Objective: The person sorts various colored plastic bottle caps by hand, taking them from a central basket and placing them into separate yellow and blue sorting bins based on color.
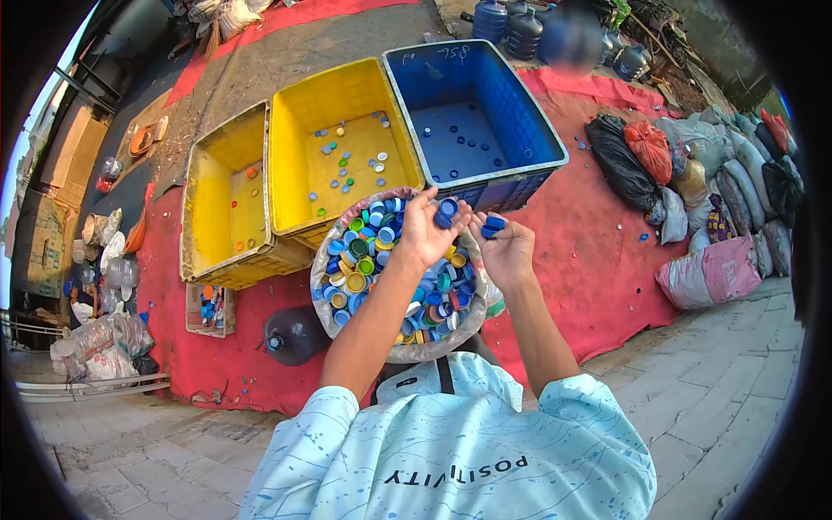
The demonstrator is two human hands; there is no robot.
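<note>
Dark blue caps [445, 213] lie in my left hand [425, 230], its palm up and its fingers curled round them. Close beside it on the right, my right hand [507, 247] pinches more blue caps [493, 225]. Both hands are over the right part of a round sack-lined tub [326, 325] heaped with bottle caps of many colours [357, 260]. Just beyond the hands stands a blue crate [546, 156] with a few dark caps on its floor. To its left are a yellow crate [282, 156] with scattered light, green and blue caps, and a narrower yellow crate [204, 208] with orange and red caps.
A small crate of caps [211, 325] and a dark round jug [295, 335] stand left of the tub. Filled sacks [706, 273] are piled at the right. Large water jugs [523, 35] stand at the back. Red sheeting [581, 251] covers the ground.
</note>
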